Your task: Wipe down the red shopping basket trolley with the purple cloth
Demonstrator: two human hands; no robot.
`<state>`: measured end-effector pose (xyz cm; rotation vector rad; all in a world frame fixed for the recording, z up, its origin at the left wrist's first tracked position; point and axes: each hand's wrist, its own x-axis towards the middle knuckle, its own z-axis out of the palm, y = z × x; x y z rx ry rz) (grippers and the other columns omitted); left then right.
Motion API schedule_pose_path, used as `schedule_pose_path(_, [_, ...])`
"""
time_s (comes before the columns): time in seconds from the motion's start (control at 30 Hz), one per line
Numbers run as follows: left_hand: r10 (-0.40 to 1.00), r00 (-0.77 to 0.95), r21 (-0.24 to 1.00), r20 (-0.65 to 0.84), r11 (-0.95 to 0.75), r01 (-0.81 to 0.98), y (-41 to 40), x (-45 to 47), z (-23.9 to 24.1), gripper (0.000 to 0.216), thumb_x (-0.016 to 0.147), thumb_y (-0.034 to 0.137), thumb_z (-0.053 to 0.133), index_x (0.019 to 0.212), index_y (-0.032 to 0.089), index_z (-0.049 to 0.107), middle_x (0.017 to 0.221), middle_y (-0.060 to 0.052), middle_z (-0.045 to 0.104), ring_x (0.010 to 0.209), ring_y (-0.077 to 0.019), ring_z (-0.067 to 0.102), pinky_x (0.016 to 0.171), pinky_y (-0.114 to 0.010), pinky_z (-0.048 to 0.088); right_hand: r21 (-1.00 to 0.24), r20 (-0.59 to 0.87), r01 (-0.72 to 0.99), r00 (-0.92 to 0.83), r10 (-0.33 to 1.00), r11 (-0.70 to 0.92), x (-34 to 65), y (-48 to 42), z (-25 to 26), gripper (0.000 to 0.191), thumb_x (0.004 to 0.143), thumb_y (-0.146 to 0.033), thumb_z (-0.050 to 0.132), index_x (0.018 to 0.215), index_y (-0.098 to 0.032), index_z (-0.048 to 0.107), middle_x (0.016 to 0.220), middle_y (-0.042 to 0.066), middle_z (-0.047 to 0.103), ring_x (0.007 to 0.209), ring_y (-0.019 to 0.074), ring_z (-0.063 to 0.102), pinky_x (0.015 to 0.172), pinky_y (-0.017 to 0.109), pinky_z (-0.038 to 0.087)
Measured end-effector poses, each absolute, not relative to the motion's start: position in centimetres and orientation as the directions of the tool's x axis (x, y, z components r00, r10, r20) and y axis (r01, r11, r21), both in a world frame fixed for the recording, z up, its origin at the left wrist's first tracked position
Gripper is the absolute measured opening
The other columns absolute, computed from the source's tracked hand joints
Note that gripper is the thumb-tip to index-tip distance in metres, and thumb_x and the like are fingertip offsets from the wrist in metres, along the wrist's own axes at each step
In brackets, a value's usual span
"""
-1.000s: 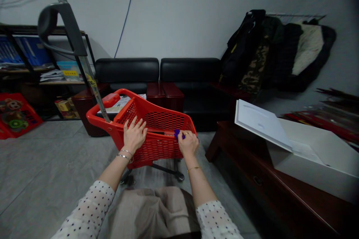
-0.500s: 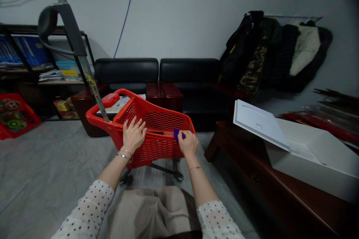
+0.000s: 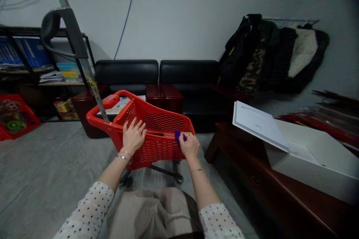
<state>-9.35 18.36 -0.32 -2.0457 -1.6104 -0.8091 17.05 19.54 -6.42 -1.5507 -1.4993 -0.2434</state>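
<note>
A small red plastic shopping cart (image 3: pixel 157 149) on wheels stands on the grey floor right in front of me. My left hand (image 3: pixel 134 137) lies on its near rim with the fingers spread flat. My right hand (image 3: pixel 190 145) is closed at the rim's right end, pinching a small purple object (image 3: pixel 177 135) against the rim. A grey handle (image 3: pixel 60 30) on a metal pole rises from the cart's far left side.
A dark wooden low table (image 3: pixel 280 194) at right carries an open white box (image 3: pixel 305 153). Black sofas (image 3: pixel 157 73) line the wall behind the cart. Coats (image 3: pixel 269 56) hang at right. A shelf with books (image 3: pixel 30 59) stands at left.
Both hands stay on the cart's rim. The view has shifted slightly; the right hand has edged a little right along the rim with the purple object.
</note>
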Motion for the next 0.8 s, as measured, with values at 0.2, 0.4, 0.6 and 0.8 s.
schedule_pose_path(0.2, [0.727,0.170,0.027,0.665,-0.252,0.967,18.3,-9.4,-0.2,0.040,0.097,0.038,0.039,0.126,0.032,0.065,0.135,-0.004,0.062,0.139,-0.0273,0.042,0.117,-0.055,0.017,-0.333,0.742,0.883,0.029,0.670,0.331,8.4,19.1,-4.3,0.025,0.094,-0.037,0.054,0.095,-0.022,0.074,0.087,0.006,0.069,0.080,0.0178,0.057,0.075,0.030,0.036])
schedule_pose_path(0.4, [0.728,0.178,0.022,0.662,-0.256,0.966,18.1,-9.5,-0.2,0.040,0.097,0.038,0.038,0.126,0.032,0.065,0.135,-0.003,0.062,0.139,-0.0263,0.042,0.117,-0.053,0.018,-0.326,0.760,0.861,-0.006,0.650,0.390,13.7,19.2,-6.0,0.026,0.096,-0.032,0.049,0.103,-0.022,0.073,0.097,0.005,0.072,0.086,0.0165,0.058,0.079,0.027,0.037])
schedule_pose_path(0.6, [0.728,0.153,0.052,0.668,-0.251,0.966,18.3,-9.0,-0.4,0.040,0.097,0.037,0.038,0.125,0.032,0.066,0.135,-0.003,0.062,0.140,-0.0273,0.041,0.117,-0.055,0.016,-0.451,0.710,0.879,0.245,0.660,0.158,15.4,20.0,-6.7,0.028,0.093,-0.031,0.050,0.090,-0.019,0.075,0.089,0.007,0.072,0.079,0.0187,0.058,0.075,0.030,0.036])
schedule_pose_path(0.8, [0.728,0.175,0.025,0.663,-0.255,0.967,18.3,-9.6,-0.3,0.041,0.096,0.039,0.039,0.129,0.033,0.062,0.136,-0.003,0.061,0.140,-0.0269,0.041,0.117,-0.055,0.017,-0.334,0.726,0.872,-0.003,0.688,0.357,8.5,19.1,-4.4,0.026,0.095,-0.037,0.052,0.100,-0.024,0.074,0.091,0.005,0.071,0.083,0.0170,0.058,0.077,0.029,0.036])
